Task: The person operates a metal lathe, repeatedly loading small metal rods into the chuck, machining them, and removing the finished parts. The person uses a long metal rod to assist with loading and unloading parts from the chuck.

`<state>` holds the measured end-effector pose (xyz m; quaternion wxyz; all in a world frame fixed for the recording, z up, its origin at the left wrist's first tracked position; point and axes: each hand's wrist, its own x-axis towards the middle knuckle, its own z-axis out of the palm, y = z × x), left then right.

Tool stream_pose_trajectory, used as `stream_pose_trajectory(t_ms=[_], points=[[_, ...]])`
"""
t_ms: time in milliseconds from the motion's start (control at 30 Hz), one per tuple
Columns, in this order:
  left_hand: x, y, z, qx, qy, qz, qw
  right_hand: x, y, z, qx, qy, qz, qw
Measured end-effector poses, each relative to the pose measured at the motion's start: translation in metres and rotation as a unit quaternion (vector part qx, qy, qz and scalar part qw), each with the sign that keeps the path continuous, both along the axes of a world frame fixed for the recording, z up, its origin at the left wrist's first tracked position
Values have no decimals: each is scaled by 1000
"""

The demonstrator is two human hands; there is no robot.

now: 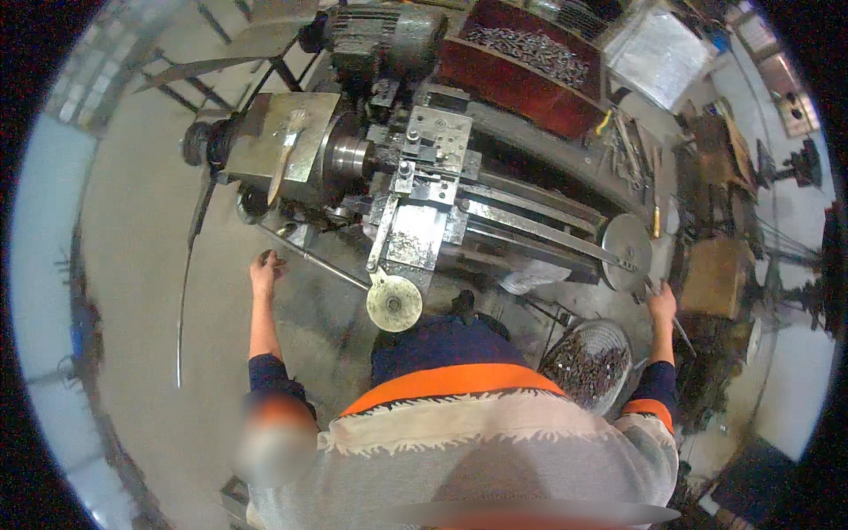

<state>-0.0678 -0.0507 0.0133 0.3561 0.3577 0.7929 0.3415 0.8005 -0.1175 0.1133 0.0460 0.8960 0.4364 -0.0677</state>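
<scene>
A metal lathe (428, 231) stands in front of me, its chuck (352, 157) at the left of the tool post (433, 141). My left hand (267, 265) is beside a long metal rod (309, 258), apart from it. Its fingers are curled together, and whatever they may hold is too small to make out. Far to the right, my right hand (661, 303) closes round a thin dark lever (682, 332) next to a round metal disc (626, 253). A long flat bar (539, 231) links that disc to the tool post area. Nearer me sits a pale round plate (394, 304) on an arm.
A brush (283, 163) lies on the headstock cover (256, 132). Behind are a motor (386, 40) and a dark red box (521, 84) of small metal parts. Hand tools (632, 155) lie at the right. A round basket (609, 336) of small parts stands by my right arm.
</scene>
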Motion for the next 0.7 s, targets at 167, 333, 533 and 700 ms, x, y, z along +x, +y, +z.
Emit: stream_pose_trajectory(t_ms=[167, 333, 533, 700], points=[[62, 4, 40, 51, -176, 122, 976, 115, -16, -41, -194, 57, -81, 976], [81, 37, 27, 16, -154, 115, 981, 151, -38, -68, -172, -51, 6, 984], [87, 50, -4, 106, -300, 206, 925, 111, -67, -68, -167, -29, -35, 985], [101, 59, 0, 134, -239, 253, 928, 48, -109, -67, -67, 54, -141, 986]])
